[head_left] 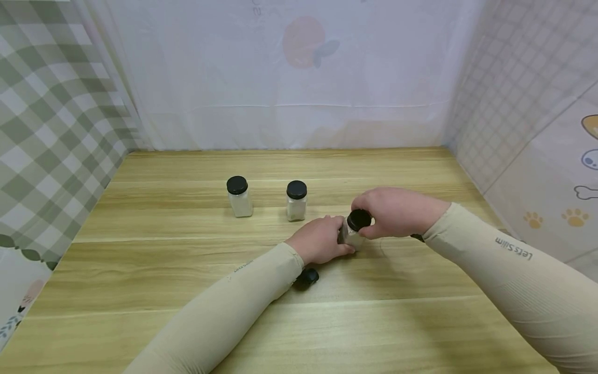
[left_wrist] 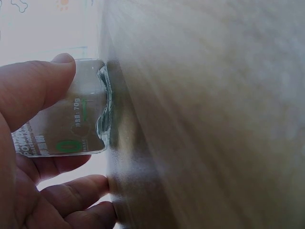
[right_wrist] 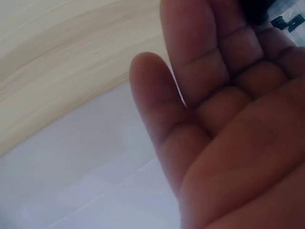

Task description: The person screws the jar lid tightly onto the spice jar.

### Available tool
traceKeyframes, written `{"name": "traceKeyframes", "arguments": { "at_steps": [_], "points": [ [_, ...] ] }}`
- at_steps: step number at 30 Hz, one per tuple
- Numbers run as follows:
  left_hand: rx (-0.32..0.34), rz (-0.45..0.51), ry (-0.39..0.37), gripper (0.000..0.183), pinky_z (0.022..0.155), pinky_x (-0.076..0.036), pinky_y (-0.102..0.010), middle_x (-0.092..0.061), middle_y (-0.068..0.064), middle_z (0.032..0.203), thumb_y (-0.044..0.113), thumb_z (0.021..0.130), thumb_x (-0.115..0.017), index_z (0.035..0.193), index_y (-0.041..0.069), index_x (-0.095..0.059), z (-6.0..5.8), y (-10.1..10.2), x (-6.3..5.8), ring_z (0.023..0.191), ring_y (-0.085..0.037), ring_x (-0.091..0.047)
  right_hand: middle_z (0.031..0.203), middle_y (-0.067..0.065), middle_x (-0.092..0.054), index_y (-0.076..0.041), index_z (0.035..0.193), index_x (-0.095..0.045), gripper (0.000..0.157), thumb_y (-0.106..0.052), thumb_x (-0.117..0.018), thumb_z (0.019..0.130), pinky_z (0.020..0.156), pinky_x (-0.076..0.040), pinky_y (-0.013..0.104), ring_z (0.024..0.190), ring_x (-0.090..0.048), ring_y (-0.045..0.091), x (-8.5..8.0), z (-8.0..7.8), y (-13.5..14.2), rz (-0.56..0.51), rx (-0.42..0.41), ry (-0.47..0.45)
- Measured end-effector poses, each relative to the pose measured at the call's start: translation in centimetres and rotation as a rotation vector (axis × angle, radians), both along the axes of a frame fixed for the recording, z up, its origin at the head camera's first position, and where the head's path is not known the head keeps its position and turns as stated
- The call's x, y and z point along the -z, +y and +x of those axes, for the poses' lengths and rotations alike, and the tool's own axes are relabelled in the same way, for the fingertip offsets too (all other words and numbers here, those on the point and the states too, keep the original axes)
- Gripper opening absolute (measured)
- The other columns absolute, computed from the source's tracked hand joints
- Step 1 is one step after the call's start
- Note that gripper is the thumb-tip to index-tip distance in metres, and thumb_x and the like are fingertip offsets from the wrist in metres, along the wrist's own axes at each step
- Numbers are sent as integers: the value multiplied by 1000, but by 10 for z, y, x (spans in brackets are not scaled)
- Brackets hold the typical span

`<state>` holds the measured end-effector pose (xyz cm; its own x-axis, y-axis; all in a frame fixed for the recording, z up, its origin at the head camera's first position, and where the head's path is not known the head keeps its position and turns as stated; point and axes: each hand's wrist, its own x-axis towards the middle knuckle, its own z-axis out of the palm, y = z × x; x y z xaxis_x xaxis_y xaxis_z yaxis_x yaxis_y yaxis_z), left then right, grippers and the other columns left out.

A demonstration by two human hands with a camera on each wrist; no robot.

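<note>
A clear glass spice jar (head_left: pixel 352 238) with pale contents and a black lid (head_left: pixel 359 220) stands right of the table's middle. My left hand (head_left: pixel 321 241) grips its body from the left. In the left wrist view, the thumb and fingers lie on either side of the jar (left_wrist: pixel 71 119), whose glass bears white print and a green mark near the base. From the right, my right hand (head_left: pixel 392 212) pinches the lid between thumb and fingers. The right wrist view shows mostly palm and curled fingers (right_wrist: pixel 190 38), with the dark lid (right_wrist: pixel 256 9) partly hidden at the top corner.
Two similar black-lidded jars stand farther back, one at the left (head_left: pixel 240 201) and one nearer the middle (head_left: pixel 296 203). A black device (head_left: pixel 307 278) shows under the left wrist. Curtains (head_left: pixel 289 93) enclose the wooden table (head_left: pixel 163 280) at the back and sides.
</note>
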<state>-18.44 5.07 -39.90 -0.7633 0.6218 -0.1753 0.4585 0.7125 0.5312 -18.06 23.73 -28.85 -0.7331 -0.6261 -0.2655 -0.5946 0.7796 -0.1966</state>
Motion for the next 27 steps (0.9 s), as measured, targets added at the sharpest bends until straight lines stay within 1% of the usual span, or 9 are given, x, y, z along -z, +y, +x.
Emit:
{"name": "traceKeyframes", "arguments": {
  "at_steps": [1, 4, 6, 8, 11, 12, 14, 22, 27],
  "points": [
    [1, -2, 0, 35, 90, -53, -30, -68, 8, 87, 51, 96, -75, 109, 22, -60, 0, 0, 0, 109, -18, -68, 92, -7, -69, -12, 101, -70, 18, -16, -80, 87, 82, -57, 36, 84, -65, 11, 0, 1, 1, 0, 0, 3],
    [2, -9, 1, 37, 91, -53, -31, -70, 7, 92, 51, 96, -75, 114, 21, -60, 0, 1, 0, 110, -18, -69, 105, -2, -72, -8, 125, -67, 43, -18, -82, 86, 91, -58, 42, 97, -70, 17, -2, 2, 4, -3, 13, 5],
    [3, -12, 4, 40, 94, -54, -32, -72, 7, 97, 51, 97, -75, 118, 21, -60, 0, 1, 0, 112, -18, -69, 114, 0, -72, -7, 134, -64, 53, -16, -83, 85, 95, -57, 44, 105, -70, 19, -4, 3, 7, -12, 1, 19],
    [1, -9, 1, 41, 99, -53, -32, -74, 6, 102, 51, 96, -75, 121, 20, -61, 0, 1, 0, 115, -18, -69, 112, -3, -72, -12, 129, -68, 46, -13, -83, 85, 95, -57, 43, 104, -69, 16, -5, 3, 7, -21, -27, 29],
    [1, -2, -5, 41, 108, -51, -32, -75, 6, 105, 50, 96, -75, 121, 21, -61, 0, 1, 0, 122, -18, -68, 101, -10, -69, -19, 110, -73, 29, -7, -82, 85, 90, -58, 38, 95, -66, 9, -5, 3, 6, -32, -87, 46],
    [1, 0, -6, 40, 110, -50, -32, -75, 6, 105, 50, 96, -75, 121, 21, -62, 0, 1, 0, 123, -19, -68, 96, -11, -68, -21, 105, -72, 27, -5, -81, 85, 87, -58, 37, 92, -65, 7, -5, 2, 6, -34, -97, 48],
    [2, 5, -7, 39, 112, -49, -33, -75, 7, 104, 50, 96, -75, 119, 21, -61, 0, 1, 0, 122, -19, -69, 91, -13, -66, -22, 100, -72, 26, -4, -81, 84, 84, -57, 35, 88, -63, 6, -5, 2, 5, -33, -97, 44],
    [-4, -1, -12, 35, 100, -53, -30, -69, 10, 87, 51, 96, -75, 109, 23, -59, 0, 0, 1, 114, -17, -69, 88, -13, -67, -22, 95, -71, 22, -5, -80, 84, 83, -57, 35, 85, -64, 7, -3, 1, 1, -15, -50, 11],
    [-4, 3, -14, 35, 93, -53, -30, -67, 10, 83, 52, 96, -75, 106, 23, -58, 0, 0, 1, 108, -16, -69, 89, -14, -67, -22, 94, -71, 21, -5, -79, 85, 82, -56, 34, 85, -64, 5, -2, 1, 1, -17, -32, -3]
  ]
}}
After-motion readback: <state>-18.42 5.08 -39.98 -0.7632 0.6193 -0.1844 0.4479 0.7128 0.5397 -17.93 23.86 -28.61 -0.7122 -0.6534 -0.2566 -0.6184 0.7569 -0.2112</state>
